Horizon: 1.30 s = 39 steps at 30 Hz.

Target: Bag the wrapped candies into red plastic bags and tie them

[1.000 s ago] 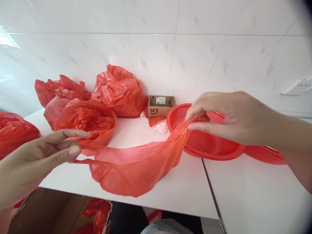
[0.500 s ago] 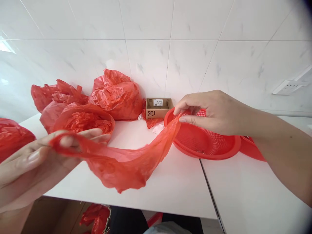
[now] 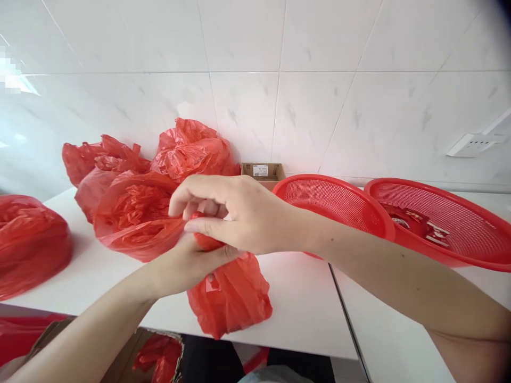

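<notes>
A thin red plastic bag [image 3: 233,298] hangs bunched in front of me over the white table's front part. My left hand [image 3: 187,268] is closed round the gathered neck of the bag, its thumb lying across it. Just above, my right hand [image 3: 235,213] pinches the bag's top end between thumb and fingers; it partly covers the left hand's fingers. Behind them stands an open red bag [image 3: 139,213] stuffed with crumpled red plastic. The bag's lower part looks loosely filled, but its contents are hidden.
Two red perforated baskets [image 3: 331,199] stand on the right; the farther one holds dark red packets [image 3: 415,221]. A small cardboard box [image 3: 261,170] is by the wall. Full red bags [image 3: 191,149] fill the left back, another red bag [image 3: 35,239] the left edge. Below is a cardboard carton [image 3: 128,354].
Both hands have come together at the middle. The bag, stretched sideways between them before, now hangs down with its neck gathered. My right arm has moved left, uncovering the second basket.
</notes>
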{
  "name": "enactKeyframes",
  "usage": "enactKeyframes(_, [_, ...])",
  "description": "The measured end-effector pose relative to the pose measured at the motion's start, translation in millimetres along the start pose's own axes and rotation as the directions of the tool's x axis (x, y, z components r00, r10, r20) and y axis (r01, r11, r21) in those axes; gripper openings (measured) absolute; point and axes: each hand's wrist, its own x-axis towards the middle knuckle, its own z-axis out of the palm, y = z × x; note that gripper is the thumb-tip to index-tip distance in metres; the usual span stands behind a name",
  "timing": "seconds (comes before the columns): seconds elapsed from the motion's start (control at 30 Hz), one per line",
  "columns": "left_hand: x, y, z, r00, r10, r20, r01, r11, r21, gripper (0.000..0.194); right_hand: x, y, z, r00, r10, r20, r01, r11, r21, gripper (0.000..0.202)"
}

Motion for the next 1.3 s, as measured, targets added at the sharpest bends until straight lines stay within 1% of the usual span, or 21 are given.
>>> enactKeyframes(0.07, [-0.3, -3.7, -1.1, 0.996, -0.077, 0.054, 0.078, 0.997, -0.024, 0.032, -3.9, 10.0, 2.3, 0.996, 0.043, -0.077, -0.042, 0.999, 0.022, 0.016])
enactKeyframes(0.1, [-0.6, -6.7, -2.8, 0.99, -0.116, 0.077, 0.121, 0.991, -0.053, 0.037, -7.9, 15.0, 2.2, 0.993, 0.087, -0.079, -0.084, 0.996, 0.044, 0.02])
enactKeyframes(0.23, [0.2, -19.4, -8.3, 0.971, -0.223, 0.083, 0.235, 0.956, -0.176, 0.041, -26.3, 32.8, 0.9, 0.95, 0.292, 0.111, -0.311, 0.921, 0.237, 0.017])
enactKeyframes(0.27, [0.9, -21.6, -8.5, 0.968, -0.238, 0.084, 0.25, 0.949, -0.193, 0.042, -29.7, 36.4, 1.3, 0.943, 0.302, 0.137, -0.33, 0.896, 0.296, 0.014])
enactKeyframes(0.33, [2.2, -24.4, -8.2, 0.96, -0.265, 0.088, 0.279, 0.933, -0.228, 0.044, -34.5, 41.8, 2.6, 0.942, 0.31, 0.125, -0.334, 0.862, 0.382, 0.014])
enactKeyframes(0.4, [3.1, -25.9, -8.4, 0.959, -0.272, 0.082, 0.284, 0.919, -0.273, 0.045, -37.5, 42.7, 3.5, 0.941, 0.326, 0.086, -0.331, 0.844, 0.422, 0.018])
enactKeyframes(0.5, [2.5, -26.6, -13.2, 0.97, -0.242, 0.009, 0.235, 0.933, -0.273, 0.044, -42.7, 31.3, 2.4, 0.937, 0.35, -0.007, -0.309, 0.836, 0.453, 0.017])
enactKeyframes(0.57, [0.5, -24.6, -18.9, 0.982, -0.188, -0.017, 0.181, 0.962, -0.203, 0.043, -47.4, 17.7, 0.9, 0.946, 0.32, -0.041, -0.258, 0.826, 0.501, 0.017])
enactKeyframes(0.6, [-0.9, -22.5, -21.7, 0.989, -0.151, -0.009, 0.148, 0.978, -0.149, 0.041, -49.8, 11.2, 0.5, 0.954, 0.298, -0.018, -0.246, 0.818, 0.52, 0.018])
enactKeyframes(0.67, [-3.7, -16.4, -25.5, 0.996, -0.084, 0.042, 0.085, 0.996, -0.026, 0.033, -52.9, 3.2, 1.1, 0.963, 0.267, 0.033, -0.247, 0.829, 0.501, 0.019])
enactKeyframes(0.7, [-4.8, -13.1, -25.9, 0.996, -0.062, 0.067, 0.06, 0.998, 0.032, 0.027, -53.2, 3.0, 2.4, 0.964, 0.266, 0.017, -0.244, 0.856, 0.456, 0.017])
enactKeyframes(0.8, [-5.9, -8.0, -21.0, 0.994, -0.042, 0.099, 0.025, 0.985, 0.168, 0.016, -49.2, 16.6, 10.9, 0.951, 0.275, -0.138, -0.225, 0.928, 0.298, 0.014])
enactKeyframes(0.83, [-5.6, -9.1, -18.0, 0.995, -0.044, 0.088, 0.025, 0.979, 0.204, 0.014, -47.0, 24.1, 15.1, 0.945, 0.297, -0.139, -0.251, 0.927, 0.28, 0.019])
enactKeyframes(0.9, [-5.0, -15.8, -12.1, 0.999, -0.025, 0.029, 0.016, 0.956, 0.293, 0.009, -43.5, 39.1, 24.2, 0.923, 0.38, -0.065, -0.349, 0.896, 0.274, 0.026])
enactKeyframes(0.97, [-4.3, -25.9, -7.8, 0.995, 0.076, -0.066, -0.043, 0.911, 0.41, 0.015, -42.3, 50.6, 33.0, 0.892, 0.452, -0.021, -0.431, 0.862, 0.268, 0.029])
enactKeyframes(1.03, [-3.5, -35.4, -5.2, 0.95, 0.267, -0.16, -0.142, 0.828, 0.542, 0.024, -43.0, 57.5, 39.5, 0.882, 0.472, -0.013, -0.446, 0.842, 0.305, 0.03])
enactKeyframes(1.1, [-2.4, -41.3, -3.8, 0.868, 0.448, -0.213, -0.227, 0.742, 0.631, 0.027, -44.1, 60.9, 42.7, 0.886, 0.462, 0.047, -0.443, 0.811, 0.383, 0.031])
enactKeyframes(1.13, [-1.8, -42.7, -3.3, 0.827, 0.515, -0.228, -0.262, 0.711, 0.653, 0.028, -44.5, 61.7, 43.0, 0.889, 0.449, 0.088, -0.442, 0.793, 0.419, 0.031])
enactKeyframes(1.2, [-1.2, -43.1, -3.0, 0.766, 0.601, -0.23, -0.323, 0.668, 0.671, 0.029, -44.5, 61.5, 40.9, 0.899, 0.419, 0.128, -0.43, 0.786, 0.444, 0.024])
enactKeyframes(1.23, [-1.3, -42.8, -3.2, 0.75, 0.622, -0.225, -0.338, 0.653, 0.678, 0.03, -44.5, 60.5, 38.7, 0.903, 0.413, 0.121, -0.422, 0.797, 0.431, 0.018])
enactKeyframes(1.3, [-2.7, -42.7, -4.6, 0.755, 0.628, -0.188, -0.345, 0.624, 0.701, 0.034, -45.1, 56.8, 32.6, 0.909, 0.409, 0.079, -0.406, 0.829, 0.385, 0.017])
